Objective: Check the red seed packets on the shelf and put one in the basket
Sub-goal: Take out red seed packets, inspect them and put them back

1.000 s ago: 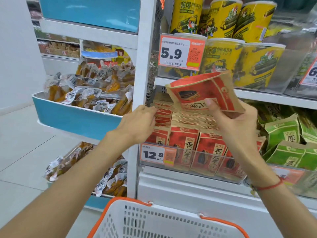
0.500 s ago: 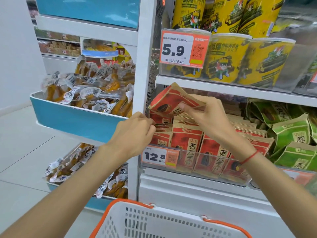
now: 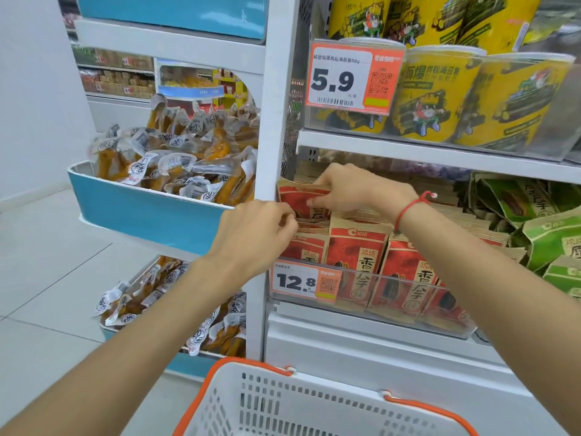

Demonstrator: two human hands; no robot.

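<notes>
— Lowered since a second ago: red packet (image 3: 303, 199), then held up high and tilted in front of the yellow tubs (image 3: 440, 99), now down at the far left of the shelf (image 3: 440, 154) row, standing behind the front stacks of red seed packets (image 3: 358, 256).
— And the right hand (image 3: 355, 191)?
— Pinching that packet at its top edge, fingers curled over it, thumb on the printed face. Red string bracelet (image 3: 412, 207) at the wrist.
— Left hand (image 3: 257, 234)?
— Hardly shifted from before. Fingers curled in at the left end of the row, tips pinching the brown edge of a packet just below the held one. Cannot tell exactly which packet.
— Anything in the basket (image 3: 314, 401)?
— Only its near white mesh wall and orange rim showing, low in view, below the shelf. Inside not visible.
— Around the row?
— Price tag 12.8 (image 3: 303, 283) on the clear front rail, tag 5.9 (image 3: 349, 78) on the shelf above. Green packets (image 3: 547, 234) to the right. Wrapped orange snacks (image 3: 176, 162) heaped in the blue bin (image 3: 147, 212) to the left.
</notes>
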